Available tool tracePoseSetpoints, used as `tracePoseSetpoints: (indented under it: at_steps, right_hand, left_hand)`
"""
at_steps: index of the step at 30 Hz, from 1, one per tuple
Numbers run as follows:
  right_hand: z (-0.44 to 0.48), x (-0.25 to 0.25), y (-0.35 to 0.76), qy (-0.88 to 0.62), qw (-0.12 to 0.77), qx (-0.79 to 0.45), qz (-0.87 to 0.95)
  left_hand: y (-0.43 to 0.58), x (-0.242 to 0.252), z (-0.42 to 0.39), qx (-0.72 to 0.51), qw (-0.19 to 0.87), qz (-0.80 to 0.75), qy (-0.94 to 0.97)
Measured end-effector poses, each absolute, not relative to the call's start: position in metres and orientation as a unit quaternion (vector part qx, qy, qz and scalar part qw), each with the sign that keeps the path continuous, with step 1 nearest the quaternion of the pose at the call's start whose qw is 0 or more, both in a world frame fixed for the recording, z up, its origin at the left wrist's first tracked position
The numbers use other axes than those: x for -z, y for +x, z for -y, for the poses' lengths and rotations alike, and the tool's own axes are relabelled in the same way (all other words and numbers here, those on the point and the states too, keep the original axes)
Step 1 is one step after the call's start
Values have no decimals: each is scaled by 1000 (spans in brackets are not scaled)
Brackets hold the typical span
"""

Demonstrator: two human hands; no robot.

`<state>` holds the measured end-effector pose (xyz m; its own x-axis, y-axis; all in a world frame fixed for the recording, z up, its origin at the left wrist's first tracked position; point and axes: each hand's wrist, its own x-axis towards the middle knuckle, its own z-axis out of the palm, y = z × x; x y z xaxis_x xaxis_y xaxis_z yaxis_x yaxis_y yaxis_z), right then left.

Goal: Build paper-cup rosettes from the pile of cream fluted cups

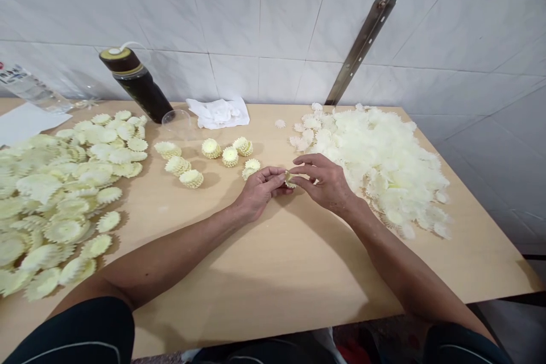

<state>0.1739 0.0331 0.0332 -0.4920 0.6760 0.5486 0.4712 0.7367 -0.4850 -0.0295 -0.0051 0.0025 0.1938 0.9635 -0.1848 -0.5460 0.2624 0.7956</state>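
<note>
My left hand (261, 192) and my right hand (323, 181) meet over the middle of the table. Between their fingertips is a small pale-yellow scalloped piece (290, 180), partly hidden by the fingers. The left thumb and fingers pinch it from the left, while the right thumb and fingers close on its other side. Just behind the left hand stands a small yellow stacked rosette (251, 167). More such rosettes (211, 148) sit in loose groups farther left. Right of my right hand lies a heap of thin, translucent scalloped discs (384, 153).
A big pile of yellow scalloped pieces (63, 199) covers the table's left side. Along the wall are a dark bottle (143, 88), a clear plastic bottle (34, 88), a clear round lid (176, 122) and white tissue (219, 113). A metal strip (360, 48) leans against the tiles.
</note>
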Motion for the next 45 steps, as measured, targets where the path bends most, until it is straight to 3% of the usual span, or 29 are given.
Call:
tracePoseSetpoints:
  at_steps: [27,31,35,42,45]
  right_hand:
    - [-30,-21,161,-307,435,-122,837]
    - [-27,-23,159,-356,427,-205,806]
    - [-26,-21,155,-424,434,-390,692]
    - [-42,-44,171,-392,592,-521,474]
    - [-44,-56,179,-381,545,-611,429]
  left_hand:
    - [-29,-3,3,-546,710,-356,268]
    - [-30,-2,2,-546,705,-366,267]
    - [-30,0,1,-543,698,-372,281]
    - [-26,4,11,-496,694,-388,350]
    - [-26,4,13,-495,684,-389,368]
